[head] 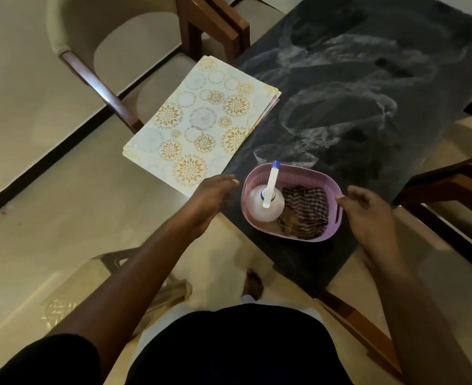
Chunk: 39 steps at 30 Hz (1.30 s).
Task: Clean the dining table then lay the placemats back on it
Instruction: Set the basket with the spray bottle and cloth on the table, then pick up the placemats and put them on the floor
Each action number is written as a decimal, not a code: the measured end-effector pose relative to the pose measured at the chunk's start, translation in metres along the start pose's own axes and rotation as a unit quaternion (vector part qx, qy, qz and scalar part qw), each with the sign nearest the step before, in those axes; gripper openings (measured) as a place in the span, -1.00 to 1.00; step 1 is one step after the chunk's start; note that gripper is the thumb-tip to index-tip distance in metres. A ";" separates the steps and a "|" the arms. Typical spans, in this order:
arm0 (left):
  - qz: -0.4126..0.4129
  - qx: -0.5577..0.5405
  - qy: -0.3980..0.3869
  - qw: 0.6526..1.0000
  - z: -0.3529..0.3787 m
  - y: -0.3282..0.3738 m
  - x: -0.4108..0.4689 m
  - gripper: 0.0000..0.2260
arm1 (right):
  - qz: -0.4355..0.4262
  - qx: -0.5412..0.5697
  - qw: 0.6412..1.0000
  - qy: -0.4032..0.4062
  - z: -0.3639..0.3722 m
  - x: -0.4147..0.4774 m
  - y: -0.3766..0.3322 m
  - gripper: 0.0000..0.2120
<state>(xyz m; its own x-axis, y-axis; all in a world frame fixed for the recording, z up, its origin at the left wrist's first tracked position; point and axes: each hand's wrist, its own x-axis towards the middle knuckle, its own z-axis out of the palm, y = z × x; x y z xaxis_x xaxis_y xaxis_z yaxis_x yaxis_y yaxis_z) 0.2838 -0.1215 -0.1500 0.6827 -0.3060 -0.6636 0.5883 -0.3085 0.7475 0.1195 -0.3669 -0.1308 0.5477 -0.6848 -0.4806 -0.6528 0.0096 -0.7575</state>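
Both forearms reached out from the dark-clothed torso at the bottom of the view. Left hand (212, 195) hovered with fingers spread and nothing in it, just beside the left wall of the lilac plastic basket (332, 190); right hand (368, 209) was likewise spread and empty, its fingertips near or perhaps touching the slotted handle on the right — contact could not be told. Inside the basket stood a white spray bottle (262, 204) with a blue-tipped nozzle, beside a crumpled striped cloth (309, 212).

Beyond it the dark tabletop (368, 79) was smeared with pale, swirling streaks, so the cleaning looked barely begun. A stack of floral placemats (198, 120) lay at the left edge, overhanging toward a cushioned chair (95, 45).

Judging from the hands' placing, the step was either lifting the basket or taking out its contents. To do it well, both handles should be gripped evenly so the tall bottle would not tip — or bottle and cloth lifted out singly. Moving the placemats fully off the tabletop first would keep them dry and leave the whole surface free for wiping.
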 end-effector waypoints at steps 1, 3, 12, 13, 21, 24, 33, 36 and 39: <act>0.003 -0.008 0.011 1.000 -0.008 0.000 0.001 -0.77 | -0.043 -0.002 0.999 0.020 0.002 -0.003 -0.008 -0.56; 0.015 -0.021 0.033 0.999 -0.027 0.002 0.001 -0.80 | -0.125 0.008 0.991 0.042 0.009 -0.011 -0.029 -0.63; 0.052 -0.080 0.120 0.988 -0.136 0.017 0.009 -0.79 | -0.271 0.038 0.958 -0.086 0.109 -0.056 -0.120 -0.75; 0.054 -0.082 0.125 0.987 -0.148 0.019 0.012 -0.80 | -0.269 0.035 0.957 -0.103 0.125 -0.057 -0.126 -0.73; 0.050 -0.053 0.160 0.984 -0.239 0.036 0.076 -0.83 | -0.157 -0.054 0.973 -0.160 0.253 -0.015 -0.123 -0.48; 0.038 -0.003 0.166 0.985 -0.265 0.043 0.109 -0.96 | -0.055 -0.058 0.986 -0.147 0.289 0.002 -0.107 -0.41; -0.014 0.145 0.136 0.980 -0.298 0.050 0.193 -0.88 | 0.086 -0.033 0.991 -0.095 0.327 0.017 -0.078 -0.32; -0.062 0.147 0.115 0.980 -0.307 0.041 0.214 -0.66 | 0.103 -0.028 0.992 -0.070 0.335 0.018 -0.077 -0.34; -0.090 0.127 0.097 0.983 -0.312 0.037 0.222 -0.66 | 0.113 -0.033 0.992 -0.048 0.340 0.020 -0.078 -0.37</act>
<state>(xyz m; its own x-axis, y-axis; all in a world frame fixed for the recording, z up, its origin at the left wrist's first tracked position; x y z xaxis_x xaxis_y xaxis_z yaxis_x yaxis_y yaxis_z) 0.5925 0.0799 -0.2604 0.6623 -0.0556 -0.7472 0.5968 -0.5637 0.5710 0.3591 -0.1337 -0.2320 0.4291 -0.5976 -0.6773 -0.7958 0.1046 -0.5964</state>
